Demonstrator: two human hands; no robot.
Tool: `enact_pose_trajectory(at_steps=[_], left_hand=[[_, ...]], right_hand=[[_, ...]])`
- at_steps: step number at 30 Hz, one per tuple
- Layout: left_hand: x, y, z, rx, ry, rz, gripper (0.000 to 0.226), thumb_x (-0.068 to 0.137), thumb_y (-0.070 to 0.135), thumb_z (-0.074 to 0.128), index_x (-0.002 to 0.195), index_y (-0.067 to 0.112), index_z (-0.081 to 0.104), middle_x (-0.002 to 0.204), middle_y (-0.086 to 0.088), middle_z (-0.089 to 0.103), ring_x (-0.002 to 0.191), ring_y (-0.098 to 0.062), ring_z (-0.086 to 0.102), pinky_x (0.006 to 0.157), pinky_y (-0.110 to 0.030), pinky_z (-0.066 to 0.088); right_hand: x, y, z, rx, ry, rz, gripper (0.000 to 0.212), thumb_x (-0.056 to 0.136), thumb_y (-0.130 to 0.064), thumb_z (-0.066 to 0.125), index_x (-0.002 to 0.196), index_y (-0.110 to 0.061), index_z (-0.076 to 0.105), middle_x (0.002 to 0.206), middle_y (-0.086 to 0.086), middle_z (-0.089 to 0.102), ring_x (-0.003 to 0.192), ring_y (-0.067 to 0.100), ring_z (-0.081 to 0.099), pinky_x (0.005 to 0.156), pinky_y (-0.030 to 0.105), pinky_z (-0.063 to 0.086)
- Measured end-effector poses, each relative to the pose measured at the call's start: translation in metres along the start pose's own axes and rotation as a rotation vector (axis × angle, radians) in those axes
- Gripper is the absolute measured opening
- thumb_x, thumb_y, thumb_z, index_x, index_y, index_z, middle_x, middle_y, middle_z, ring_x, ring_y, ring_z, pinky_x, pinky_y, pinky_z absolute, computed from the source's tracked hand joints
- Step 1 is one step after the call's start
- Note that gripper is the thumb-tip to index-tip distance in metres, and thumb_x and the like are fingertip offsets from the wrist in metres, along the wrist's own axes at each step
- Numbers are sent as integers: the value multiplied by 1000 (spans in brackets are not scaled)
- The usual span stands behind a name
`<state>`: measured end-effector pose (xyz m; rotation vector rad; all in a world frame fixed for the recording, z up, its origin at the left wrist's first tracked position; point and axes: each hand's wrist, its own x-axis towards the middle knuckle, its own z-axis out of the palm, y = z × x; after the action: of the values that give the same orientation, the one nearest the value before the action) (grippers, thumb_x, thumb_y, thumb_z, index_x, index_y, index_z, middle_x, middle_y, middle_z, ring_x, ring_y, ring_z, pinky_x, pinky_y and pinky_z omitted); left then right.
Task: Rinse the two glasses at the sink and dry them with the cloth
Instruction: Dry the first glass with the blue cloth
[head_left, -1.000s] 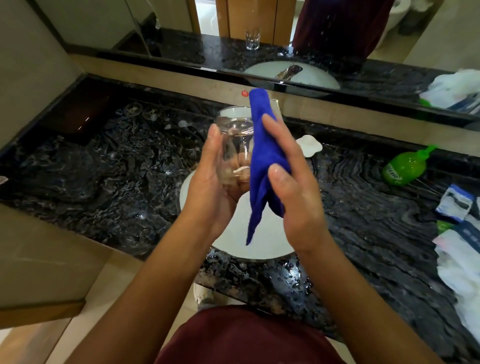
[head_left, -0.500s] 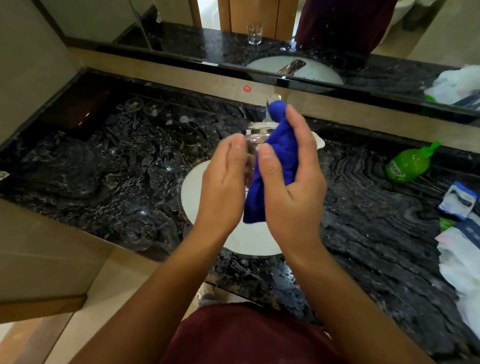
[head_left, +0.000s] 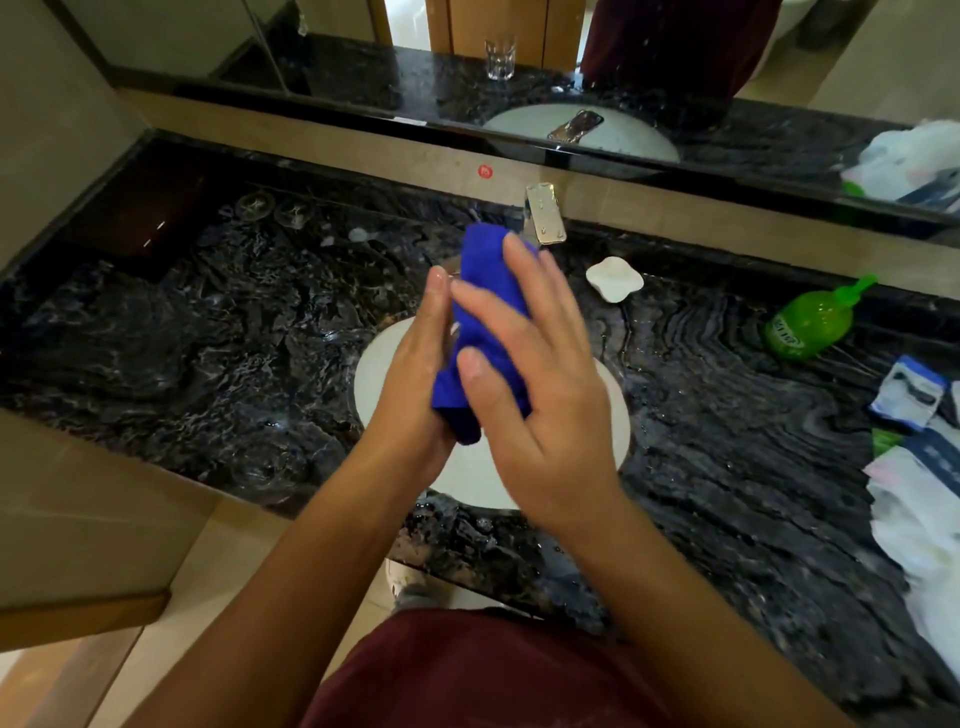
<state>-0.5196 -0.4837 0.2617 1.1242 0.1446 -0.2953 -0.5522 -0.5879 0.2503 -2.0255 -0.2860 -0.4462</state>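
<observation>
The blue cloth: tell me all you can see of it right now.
The blue cloth is a deep blue, soft, fleecy-looking fabric, bunched into a roll standing roughly upright above the white sink basin. The left hand and right hand hold it between them, right fingers laid over its front. Its top pokes above the fingertips; a folded end hangs below. The glass inside is almost hidden.

No legible text; blurred label on the green bottle (head_left: 810, 325), red sticker (head_left: 485, 171) unreadable
</observation>
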Motion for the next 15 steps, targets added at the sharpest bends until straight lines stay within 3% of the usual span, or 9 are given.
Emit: enact_pose_trajectory(at_steps=[2, 4, 6, 7, 9, 12, 15], left_hand=[[-1, -2, 5, 36, -12, 51, 56, 103, 49, 35, 137, 12, 61, 128, -13, 73, 120, -23, 69, 95, -31, 58], [-3, -5, 9, 67, -30, 65, 57, 99, 49, 37, 134, 11, 62, 123, -12, 75, 116, -22, 71, 93, -32, 59], [-5, -5, 13, 35, -45, 28, 63, 96, 54, 40, 137, 11, 61, 127, -14, 73, 119, -24, 70, 99, -36, 58], [-4, -5, 12, 14, -40, 24, 65, 96, 55, 41, 139, 9, 60, 129, -16, 72, 121, -26, 69, 102, -39, 56], [-2, -2, 7, -3, 2, 57, 65, 101, 54, 41, 138, 4, 59, 126, -18, 71, 119, -29, 68, 102, -41, 54], [3, 3, 1, 47, 93, 133, 56, 108, 48, 35, 132, 5, 62, 117, -15, 72, 107, -24, 71, 91, -34, 57], [6, 5, -2, 57, 156, 136, 60, 105, 53, 38, 135, 7, 62, 120, -23, 69, 103, -21, 72, 83, -26, 58]], right_hand=[[19, 3, -11, 72, 4, 59, 42, 102, -23, 57, 144, -22, 58, 164, 2, 39, 153, 15, 35, 123, 38, 34], [38, 5, -23, 257, 17, 196, 39, 102, -25, 56, 141, -24, 61, 147, -2, 59, 128, 4, 57, 109, 35, 47], [49, 5, -26, 372, 51, 280, 36, 103, -27, 54, 138, -24, 63, 125, -7, 70, 104, 1, 63, 97, 28, 49], [48, 4, -23, 376, 68, 285, 36, 105, -27, 53, 140, -25, 62, 122, -9, 70, 103, 1, 63, 97, 27, 49], [35, -2, -13, 340, 78, 268, 42, 106, -26, 52, 148, -26, 53, 136, -6, 64, 119, 4, 61, 106, 30, 48], [-1, -10, 8, 220, 57, 191, 52, 108, -19, 50, 158, -20, 36, 169, 4, 28, 153, 6, 30, 119, 22, 32], [-28, -12, 24, 206, 30, 158, 55, 107, -18, 50, 159, -18, 32, 174, 4, 11, 159, 13, 17, 124, 41, 33]])
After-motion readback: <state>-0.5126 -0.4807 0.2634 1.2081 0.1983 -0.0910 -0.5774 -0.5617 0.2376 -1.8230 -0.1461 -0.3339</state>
